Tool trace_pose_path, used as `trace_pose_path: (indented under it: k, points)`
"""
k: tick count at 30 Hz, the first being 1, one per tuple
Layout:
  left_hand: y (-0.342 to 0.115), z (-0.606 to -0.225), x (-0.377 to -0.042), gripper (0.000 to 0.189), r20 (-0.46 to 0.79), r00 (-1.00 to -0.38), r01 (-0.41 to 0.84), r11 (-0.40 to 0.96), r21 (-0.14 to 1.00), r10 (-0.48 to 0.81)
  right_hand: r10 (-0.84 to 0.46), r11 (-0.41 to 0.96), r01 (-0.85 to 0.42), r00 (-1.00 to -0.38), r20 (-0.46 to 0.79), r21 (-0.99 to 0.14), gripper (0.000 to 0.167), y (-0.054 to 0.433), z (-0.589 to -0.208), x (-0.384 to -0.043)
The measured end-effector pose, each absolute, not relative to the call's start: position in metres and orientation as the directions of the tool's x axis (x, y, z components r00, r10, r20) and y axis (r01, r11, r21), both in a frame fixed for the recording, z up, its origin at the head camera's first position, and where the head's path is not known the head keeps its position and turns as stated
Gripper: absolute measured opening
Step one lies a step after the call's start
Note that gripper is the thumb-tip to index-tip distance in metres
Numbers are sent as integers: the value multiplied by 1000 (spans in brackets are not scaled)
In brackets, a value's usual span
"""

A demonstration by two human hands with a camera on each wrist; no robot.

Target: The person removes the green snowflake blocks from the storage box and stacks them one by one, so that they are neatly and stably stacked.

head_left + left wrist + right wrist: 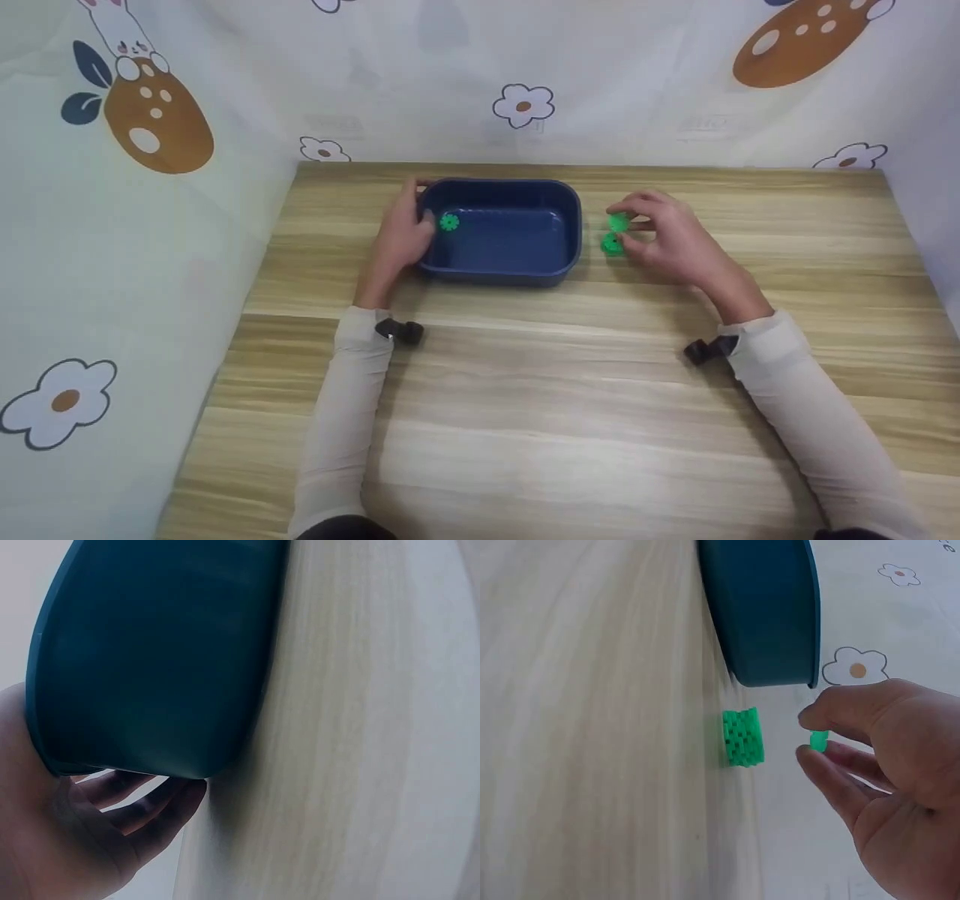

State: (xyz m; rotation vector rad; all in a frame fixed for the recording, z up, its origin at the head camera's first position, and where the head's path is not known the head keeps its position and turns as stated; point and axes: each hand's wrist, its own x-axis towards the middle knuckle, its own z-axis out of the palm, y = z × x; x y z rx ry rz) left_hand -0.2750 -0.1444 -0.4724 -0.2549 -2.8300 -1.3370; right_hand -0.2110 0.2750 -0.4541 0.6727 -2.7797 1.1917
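Observation:
A dark blue rectangular basin (499, 279) stands on the wooden table, and my left hand (405, 232) grips its left end, thumb over the rim and fingers along the outside. Inside the basin, near that thumb, lies one green notched disc (449, 222). To the right of the basin my right hand (675, 236) pinches another green disc (819, 740) between thumb and fingers, raised off the table. Just below it a short stack of green notched discs (742, 737) stands on the table, beside the basin's right end.
The wooden table (525, 397) runs back to a wall covering (420, 90) printed with flowers and rabbits. A similar covering (112, 262) rises along the left side. Each sleeve carries a small black wrist camera (401, 331).

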Motion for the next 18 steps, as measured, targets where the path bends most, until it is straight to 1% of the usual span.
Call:
trace_pose_path:
  k: [8,18]
  points:
    - [-146,-474,-277,51,65,-986,148,623,768,154,-422,669,-391,-900,110,-632,39,280,-451,-211]
    - [-146,-475,-276,50,88,-982,172,605,777,167,-442,696,-409,-892,96,-590,39,278,-455,-212]
